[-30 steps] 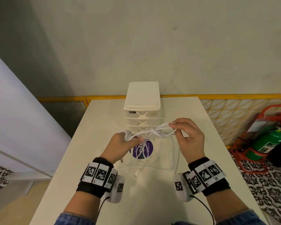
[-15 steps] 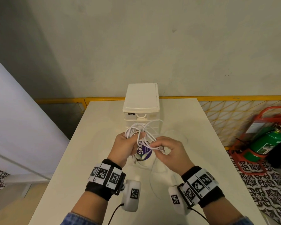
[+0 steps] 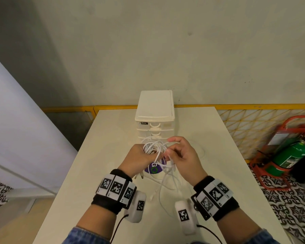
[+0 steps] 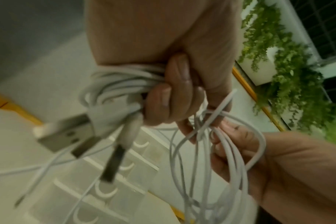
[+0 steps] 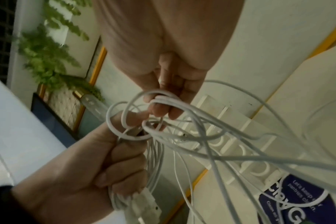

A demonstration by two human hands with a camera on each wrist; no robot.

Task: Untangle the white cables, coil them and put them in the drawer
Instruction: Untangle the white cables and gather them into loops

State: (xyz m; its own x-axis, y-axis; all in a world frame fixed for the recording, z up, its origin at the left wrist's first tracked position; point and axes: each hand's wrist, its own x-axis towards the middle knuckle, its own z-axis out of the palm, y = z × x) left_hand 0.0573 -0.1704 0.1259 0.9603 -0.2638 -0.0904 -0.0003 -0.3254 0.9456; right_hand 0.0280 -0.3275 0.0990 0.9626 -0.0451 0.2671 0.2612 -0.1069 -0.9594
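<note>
1. My left hand [image 3: 139, 158] has its grip clamped on a bundle of the white cables [image 3: 154, 148]; fingers curled tight round several looped strands, seen clearly from the left wrist view [image 4: 163, 97].
2. USB plug [image 4: 65, 136] and a second connector stick out of that fist, pointing away from the palm.
3. My right hand [image 3: 181, 155] sits just right of the left, both held above the tabletop [image 3: 218, 173]. Its grip is pinched on a few strands near the tangle; fingertips [image 5: 163, 110] hooked through loops.
4. The cable knot is between the two hands, touching both. Loose strands drop from it to the tabletop and trail toward the near edge; one end lies between my wrists.
5. Drawer unit [image 3: 155, 117] stands at the far middle of the tabletop, just beyond the hands. All visible drawers look pushed in. No cable in it that I can see.
6. A round purple sticker [image 3: 154, 169] is on the tabletop under the hands, partly covered by cable.
7. Right of the tabletop, on the floor: green fire extinguisher [image 3: 292, 154] in a red stand.
</note>
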